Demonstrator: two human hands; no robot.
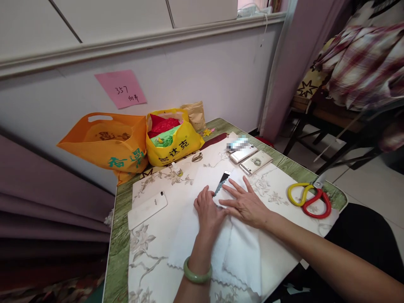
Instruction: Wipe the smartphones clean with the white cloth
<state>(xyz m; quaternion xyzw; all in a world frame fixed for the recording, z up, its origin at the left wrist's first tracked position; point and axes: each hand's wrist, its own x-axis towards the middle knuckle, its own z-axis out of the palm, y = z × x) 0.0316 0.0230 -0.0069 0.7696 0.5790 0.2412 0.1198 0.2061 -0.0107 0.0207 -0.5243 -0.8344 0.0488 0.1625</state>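
Note:
A smartphone (224,178) with a dark screen lies on a white cloth (202,244) with wavy-cut edges. A fold of the cloth covers most of the phone, leaving its upper left part showing. My left hand (210,212) is curled at the near left side of the phone and holds it; some fingertips are hidden. Spread flat, my right hand (248,204) presses on the folded cloth over the phone. A green bangle (197,271) circles my left wrist.
Left lies a white phone (147,210); right are gold phones (256,162) and red-and-yellow scissors (311,198). A small bottle (177,169), orange bag (104,143) and yellow bag (176,145) stand at the back. A chair (328,115) is beyond the table's right edge.

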